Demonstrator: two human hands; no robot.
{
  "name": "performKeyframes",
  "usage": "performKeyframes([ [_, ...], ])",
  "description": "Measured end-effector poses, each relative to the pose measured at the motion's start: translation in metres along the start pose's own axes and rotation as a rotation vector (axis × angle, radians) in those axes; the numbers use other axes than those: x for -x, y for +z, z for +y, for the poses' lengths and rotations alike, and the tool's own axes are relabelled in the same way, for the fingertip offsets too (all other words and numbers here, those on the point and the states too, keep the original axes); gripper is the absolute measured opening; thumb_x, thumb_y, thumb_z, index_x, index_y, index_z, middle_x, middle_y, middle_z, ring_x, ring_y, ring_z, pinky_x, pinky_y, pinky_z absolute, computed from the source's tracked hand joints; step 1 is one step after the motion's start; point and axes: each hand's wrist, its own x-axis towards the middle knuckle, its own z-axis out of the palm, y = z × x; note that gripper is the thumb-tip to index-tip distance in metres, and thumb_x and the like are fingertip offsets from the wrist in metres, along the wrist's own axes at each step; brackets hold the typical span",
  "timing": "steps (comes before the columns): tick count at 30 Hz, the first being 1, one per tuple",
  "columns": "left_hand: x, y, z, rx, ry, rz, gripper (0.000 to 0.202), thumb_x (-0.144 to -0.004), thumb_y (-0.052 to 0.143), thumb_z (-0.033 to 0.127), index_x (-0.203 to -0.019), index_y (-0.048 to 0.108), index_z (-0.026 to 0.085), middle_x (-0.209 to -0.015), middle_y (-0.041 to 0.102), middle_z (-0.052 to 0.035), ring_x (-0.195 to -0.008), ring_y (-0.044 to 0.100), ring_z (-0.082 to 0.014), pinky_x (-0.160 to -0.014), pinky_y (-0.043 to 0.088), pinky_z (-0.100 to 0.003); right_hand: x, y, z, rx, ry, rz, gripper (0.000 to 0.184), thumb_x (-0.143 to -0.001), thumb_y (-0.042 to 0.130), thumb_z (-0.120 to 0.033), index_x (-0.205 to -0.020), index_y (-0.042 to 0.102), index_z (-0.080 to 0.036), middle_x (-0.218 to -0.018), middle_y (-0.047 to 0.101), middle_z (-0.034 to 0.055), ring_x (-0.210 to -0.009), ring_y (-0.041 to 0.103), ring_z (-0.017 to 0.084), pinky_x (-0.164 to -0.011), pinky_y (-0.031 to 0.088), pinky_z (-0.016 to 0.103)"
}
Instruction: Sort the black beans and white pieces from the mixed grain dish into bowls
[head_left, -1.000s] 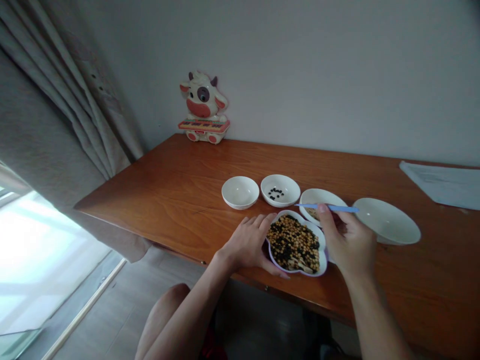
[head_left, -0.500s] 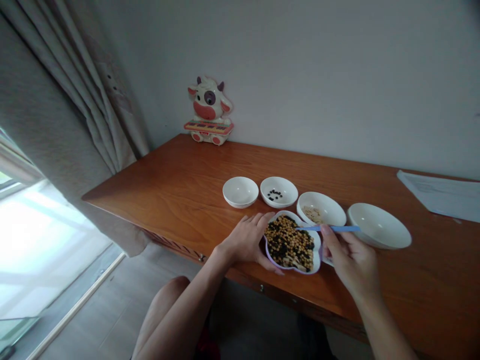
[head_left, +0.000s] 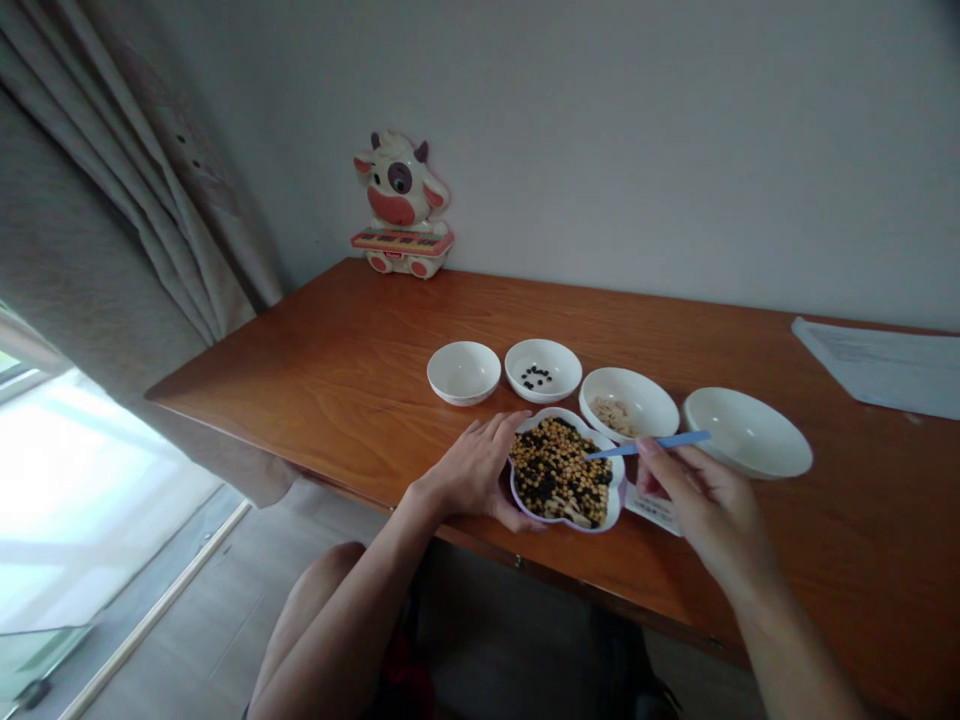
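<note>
A: Left hand?
B: Left hand point(head_left: 472, 470) open, fingers spread, thumb at the rim of the scalloped white dish point(head_left: 577, 524), which sits near the bench point(head_left: 862, 520) front edge.

A: Right?
B: Right hand point(head_left: 709, 500) pinched closed on a thin blue stick point(head_left: 660, 444), tip at the dish's edge.

A: Handling?
B: Dish looks light, maybe plastic. Take it by the rim. Loose yellow and black beans point(head_left: 559, 470) would roll and spill easily.

A: Hidden?
B: Printed card point(head_left: 651, 510) partly under the right hand, text unreadable. Stick's far end hard to make out.
</note>
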Motion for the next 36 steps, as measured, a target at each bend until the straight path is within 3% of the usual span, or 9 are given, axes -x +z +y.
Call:
performKeyframes([
  [6,0.006,-0.001,0.0,-0.034,0.024,0.008,0.129,-0.058,0.085,0.064,-0.157,0.017,0.017,-0.157,0.037,-0.0221,-0.145,0.039,-0.04,-0.119,0.035,-0.056,0.003,-0.003,0.012,-0.125,0.103,-0.106,0.046,-0.085,0.069,-0.059,-0.065,0.066,-0.018,-0.065,0.066,0.0035,-0.062,0.063,0.016,-0.06,0.055,0.025],
  [10,0.006,-0.001,-0.002,-0.047,-0.016,-0.013,0.135,-0.054,0.083,0.072,-0.158,0.016,0.017,-0.159,0.036,-0.0241,-0.146,0.037,-0.043,-0.119,0.033,-0.06,0.01,-0.002,0.007,-0.074,0.114,-0.188,0.045,-0.087,0.067,-0.057,-0.067,0.068,-0.017,-0.064,0.067,0.0051,-0.057,0.06,0.014,-0.051,0.051,0.023],
  [14,0.004,-0.003,-0.004,0.002,-0.009,0.032,0.132,-0.052,0.085,0.073,-0.156,0.024,0.02,-0.158,0.038,-0.021,-0.145,0.041,-0.0403,-0.119,0.035,-0.057,0.013,0.0,-0.007,-0.064,0.124,-0.324,0.048,-0.088,0.065,-0.059,-0.065,0.065,-0.017,-0.06,0.065,0.0049,-0.048,0.054,0.012,-0.04,0.041,0.021],
  [21,0.006,-0.013,-0.001,0.055,0.006,0.015,0.122,-0.059,0.087,0.065,-0.156,0.027,0.021,-0.156,0.042,-0.0187,-0.143,0.043,-0.0374,-0.12,0.037,-0.054,0.007,0.01,-0.009,-0.153,0.061,-0.295,0.049,-0.086,0.066,-0.06,-0.061,0.06,-0.018,-0.054,0.059,0.0012,-0.048,0.054,0.012,-0.045,0.045,0.023],
  [25,0.007,-0.012,-0.001,0.037,0.039,-0.007,0.13,-0.055,0.084,0.073,-0.157,0.026,0.017,-0.157,0.04,-0.0195,-0.143,0.042,-0.0402,-0.12,0.036,-0.053,0.01,0.021,-0.01,-0.174,0.094,-0.341,0.046,-0.088,0.065,-0.059,-0.065,0.061,-0.019,-0.056,0.061,0.002,-0.051,0.055,0.013,-0.049,0.045,0.025],
  [28,0.006,-0.009,0.0,0.02,-0.006,0.004,0.112,-0.076,0.065,0.079,-0.157,0.025,0.013,-0.158,0.038,-0.0218,-0.145,0.04,-0.0399,-0.12,0.036,-0.055,0.017,0.027,-0.016,-0.17,0.121,-0.28,0.048,-0.089,0.063,-0.06,-0.062,0.059,-0.02,-0.053,0.06,0.0023,-0.048,0.052,0.013,-0.047,0.042,0.025],
  [31,0.005,-0.006,0.003,0.017,-0.072,0.055,0.067,-0.104,0.031,0.057,-0.155,0.03,0.014,-0.156,0.042,-0.0185,-0.146,0.041,-0.0307,-0.12,0.036,-0.051,0.019,0.032,-0.019,-0.178,0.112,-0.082,0.048,-0.087,0.066,-0.058,-0.061,0.058,-0.019,-0.052,0.058,0.0011,-0.047,0.05,0.011,-0.045,0.039,0.024],
  [34,0.003,-0.002,0.003,0.037,-0.081,0.119,0.051,-0.108,0.023,0.043,-0.152,0.037,0.018,-0.15,0.05,-0.0135,-0.142,0.045,-0.0256,-0.12,0.038,-0.048,0.017,0.038,-0.017,-0.312,0.088,0.13,0.047,-0.087,0.069,-0.054,-0.059,0.053,-0.019,-0.053,0.053,-0.0015,-0.048,0.047,0.01,-0.046,0.037,0.022],
  [36,0.001,0.0,0.002,0.034,-0.067,0.136,0.05,-0.108,0.026,0.04,-0.152,0.037,0.018,-0.146,0.052,-0.0142,-0.138,0.049,-0.0266,-0.117,0.041,-0.048,0.016,0.041,-0.014,-0.402,0.087,0.191,0.047,-0.087,0.07,-0.053,-0.059,0.051,-0.019,-0.052,0.05,-0.003,-0.047,0.045,0.008,-0.045,0.036,0.022],
])
